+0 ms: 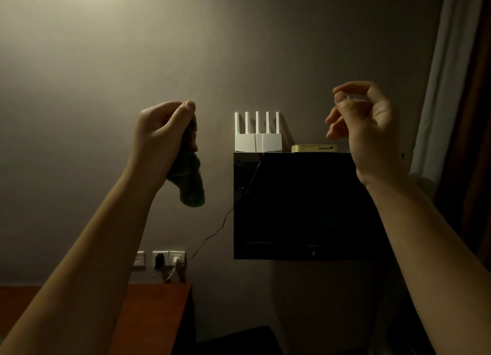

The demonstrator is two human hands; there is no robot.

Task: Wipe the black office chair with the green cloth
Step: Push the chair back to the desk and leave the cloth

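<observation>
Head view, dim light. A dark, low shape (239, 341) at the near bottom edge is cut off and too dark to identify; the black office chair cannot be made out with certainty. The fluffy dark green cloth (190, 179) hangs bunched from the raised left hand (162, 131), whose grip is closed around its upper part, thumb on top. The right hand (369, 131) is raised well apart to the right, fingers loosely curled, grip holding nothing. Between them, on the far wall, is a black rectangular panel (297, 206). On its top edge stand a white router with five antennas (257, 139) and a flat yellow box (313, 148). A reddish-brown wooden tabletop (156, 314) is partly hidden by the left forearm.
</observation>
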